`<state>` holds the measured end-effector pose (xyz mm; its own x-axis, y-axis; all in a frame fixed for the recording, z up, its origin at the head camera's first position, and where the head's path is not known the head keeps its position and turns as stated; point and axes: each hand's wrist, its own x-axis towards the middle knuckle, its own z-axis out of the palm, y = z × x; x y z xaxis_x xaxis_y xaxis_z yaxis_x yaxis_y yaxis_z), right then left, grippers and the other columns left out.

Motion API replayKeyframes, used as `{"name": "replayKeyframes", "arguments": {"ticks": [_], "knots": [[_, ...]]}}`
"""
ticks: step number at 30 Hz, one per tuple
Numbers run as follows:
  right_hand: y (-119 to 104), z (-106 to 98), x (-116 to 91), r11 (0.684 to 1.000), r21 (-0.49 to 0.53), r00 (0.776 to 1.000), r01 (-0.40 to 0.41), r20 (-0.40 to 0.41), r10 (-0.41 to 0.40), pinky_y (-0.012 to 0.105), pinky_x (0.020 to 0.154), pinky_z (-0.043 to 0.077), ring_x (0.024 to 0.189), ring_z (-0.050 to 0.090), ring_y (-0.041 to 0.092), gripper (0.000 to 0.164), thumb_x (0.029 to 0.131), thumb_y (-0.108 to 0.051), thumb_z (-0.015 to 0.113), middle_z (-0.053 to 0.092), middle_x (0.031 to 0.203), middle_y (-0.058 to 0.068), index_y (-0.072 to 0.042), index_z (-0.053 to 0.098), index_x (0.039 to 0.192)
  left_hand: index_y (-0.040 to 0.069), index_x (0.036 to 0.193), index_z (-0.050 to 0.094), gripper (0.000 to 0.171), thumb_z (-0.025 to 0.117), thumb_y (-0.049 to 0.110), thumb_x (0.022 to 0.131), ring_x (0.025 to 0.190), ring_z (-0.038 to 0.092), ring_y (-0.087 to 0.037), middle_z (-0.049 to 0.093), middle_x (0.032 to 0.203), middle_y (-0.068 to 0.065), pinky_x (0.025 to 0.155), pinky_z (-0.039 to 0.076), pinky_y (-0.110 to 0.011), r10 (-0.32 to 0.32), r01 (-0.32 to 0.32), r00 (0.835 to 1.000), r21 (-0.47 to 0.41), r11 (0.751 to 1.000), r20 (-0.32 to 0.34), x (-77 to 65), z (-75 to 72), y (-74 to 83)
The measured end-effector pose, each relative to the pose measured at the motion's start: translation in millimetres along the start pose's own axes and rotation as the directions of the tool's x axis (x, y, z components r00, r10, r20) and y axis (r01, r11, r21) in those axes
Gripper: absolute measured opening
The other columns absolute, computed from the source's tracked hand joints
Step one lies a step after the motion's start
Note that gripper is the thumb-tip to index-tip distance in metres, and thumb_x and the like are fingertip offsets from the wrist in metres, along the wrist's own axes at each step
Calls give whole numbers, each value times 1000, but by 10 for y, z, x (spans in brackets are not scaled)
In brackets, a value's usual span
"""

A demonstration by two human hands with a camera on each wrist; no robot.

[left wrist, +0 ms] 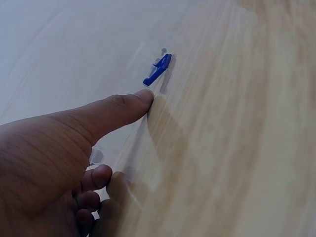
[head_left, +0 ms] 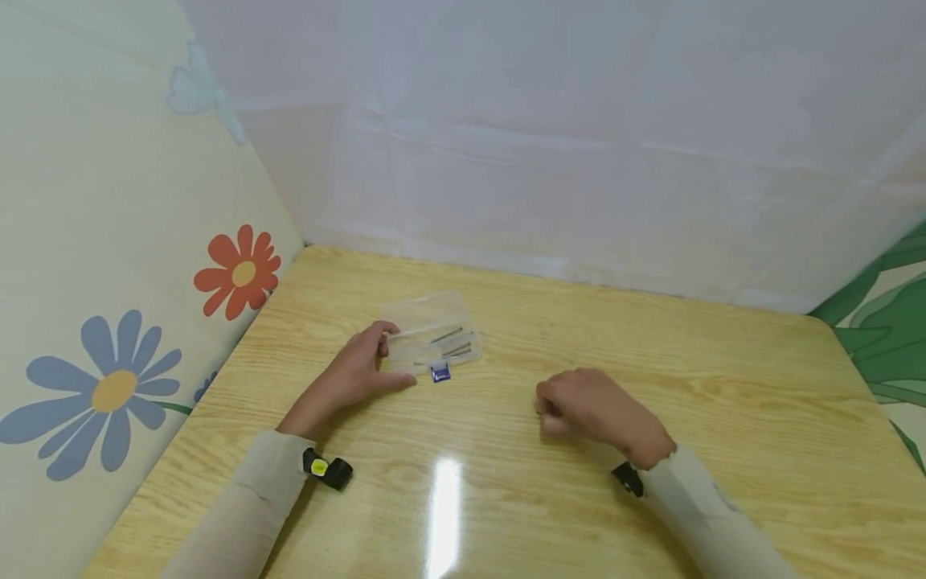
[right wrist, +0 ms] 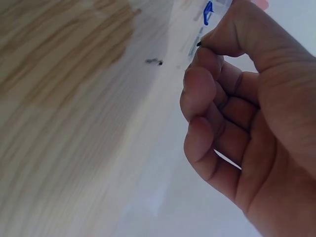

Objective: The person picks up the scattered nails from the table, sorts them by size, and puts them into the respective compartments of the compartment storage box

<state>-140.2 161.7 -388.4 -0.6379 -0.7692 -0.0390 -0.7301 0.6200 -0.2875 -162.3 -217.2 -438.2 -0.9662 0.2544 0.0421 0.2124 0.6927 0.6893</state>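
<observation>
A clear plastic box (head_left: 427, 354) stands on the table with its lid (head_left: 427, 310) raised at the back. Inside lie several thin metal nails or screws (head_left: 457, 349). On its front is a blue latch (head_left: 440, 371), also a blue latch (left wrist: 159, 69) in the left wrist view. My left hand (head_left: 358, 366) holds the box's left end, thumb along the front edge and fingers round the side. To the right of the box, my right hand (head_left: 589, 406) is above the table. Its thumb and forefinger pinch a small piece with a dark tip (right wrist: 199, 44), mostly hidden by the fingers.
The wooden table (head_left: 506, 498) runs back to a pale cloth wall (head_left: 550, 161). A flower-printed panel (head_left: 116, 241) borders the left side, and green printed leaves (head_left: 890, 338) show at the right. A dark mark (right wrist: 154, 61) shows on the table near the right hand.
</observation>
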Motion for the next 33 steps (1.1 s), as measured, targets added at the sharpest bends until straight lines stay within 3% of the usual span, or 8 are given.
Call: {"name": "replayKeyframes", "arguments": {"ticks": [17,25,33], "knots": [[-114,7,526,998,-16,998,58,-7,-58,25,58,40,59,40,3,22,78,-5,62,48,66,-14,-23,54,70,2,136,47,81,91,36,78,92,45,-27,48,100,-8,82,38,-43,-4,4,1000,2,1000,-1,7,9,-9],[-186,-80,837,996,15,996,88,6,-88,25,58,35,58,36,4,23,79,-2,60,42,64,-11,-21,52,69,3,137,47,81,92,34,77,91,45,-26,48,101,-8,82,38,-42,-4,4,1000,2,1000,-3,15,20,-22],[-236,-120,1174,996,25,996,90,25,-91,25,57,34,57,38,5,19,79,-3,63,47,65,-9,-19,56,71,3,135,48,80,92,35,77,90,45,-26,49,100,-8,81,38,-42,4,-4,1000,-5,1000,-11,4,18,-12]]}}
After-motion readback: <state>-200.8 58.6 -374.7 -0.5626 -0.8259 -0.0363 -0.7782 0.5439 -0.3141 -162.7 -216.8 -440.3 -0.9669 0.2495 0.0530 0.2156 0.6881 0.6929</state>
